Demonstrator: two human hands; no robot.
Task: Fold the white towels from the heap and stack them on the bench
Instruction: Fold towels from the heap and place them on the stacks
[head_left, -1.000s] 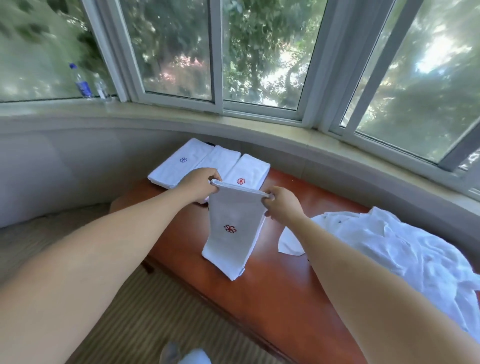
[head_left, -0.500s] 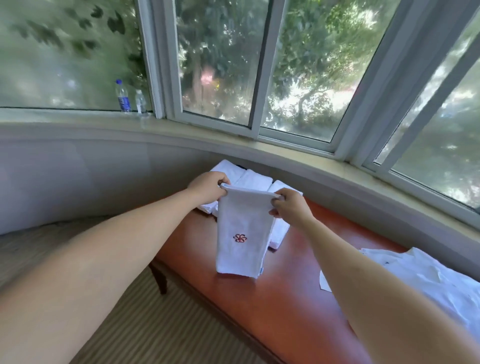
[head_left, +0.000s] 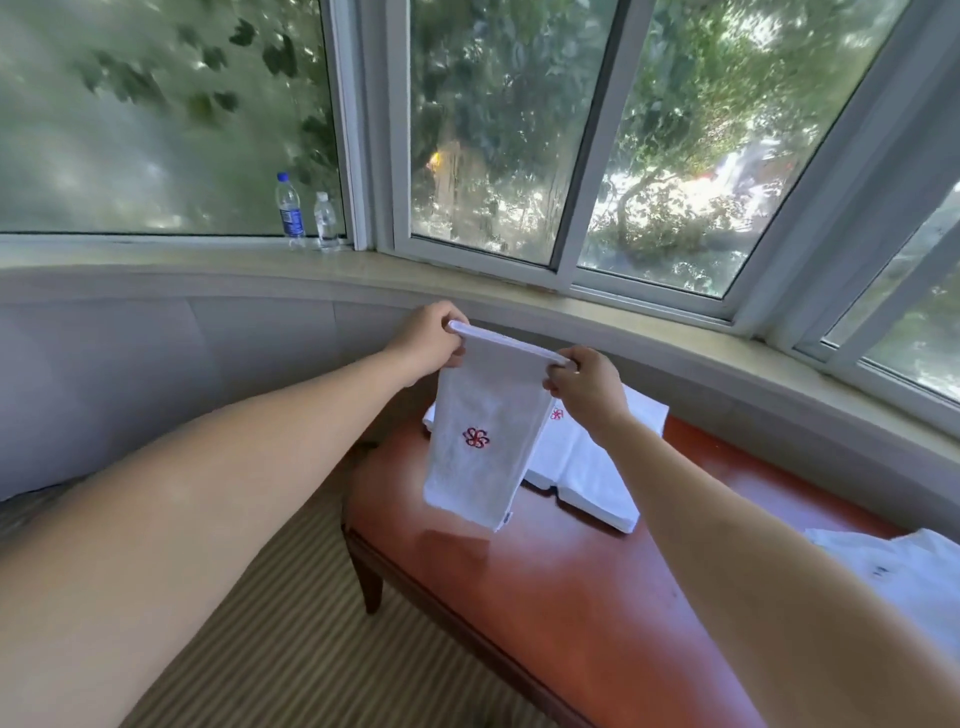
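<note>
The top edge of a folded white towel (head_left: 480, 441) is pinched at its two corners: the fingers (head_left: 451, 332) of the left hand (head_left: 428, 340) are curled round one end, and those of the right hand (head_left: 584, 384) round the other. The towel is held up in the air, hanging straight down, with a red flower mark facing the camera. Its bottom edge hangs just above the red-brown counter (head_left: 545, 582), not touching it.

Behind it, toward 1 o'clock, the folded towels (head_left: 582, 467) are laid flat on the counter. The heap (head_left: 904, 571) of unfolded towels is seen far off at 4 o'clock. Two bottles (head_left: 306, 213) are stood on the window sill (head_left: 156, 257) at 11 o'clock.

It looks like one more fold is being done, or the towel is being carried to the pile. Next, the towel should be lowered gently onto the folded ones, with the edges lined up, and then let go.
</note>
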